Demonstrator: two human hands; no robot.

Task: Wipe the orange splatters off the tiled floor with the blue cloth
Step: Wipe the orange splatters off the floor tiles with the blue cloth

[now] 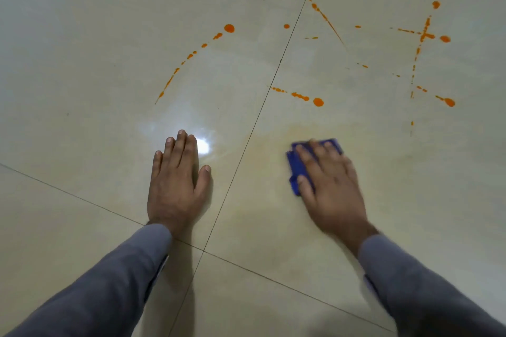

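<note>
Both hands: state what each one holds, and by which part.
The right hand presses flat on top of the blue cloth, not gripping it. The left hand rests flat on the tiled floor, holding nothing.

Blue cloth (298,169), orange splatters (318,102) on glossy beige tiled floor (82,63), grey sleeves (115,276)

Legible text, labels, brands, numbers, signs: none. The glossy beige tiled floor (82,90), the folded blue cloth (298,169) and the grey sleeves (109,282) carry no readable markings.
</note>
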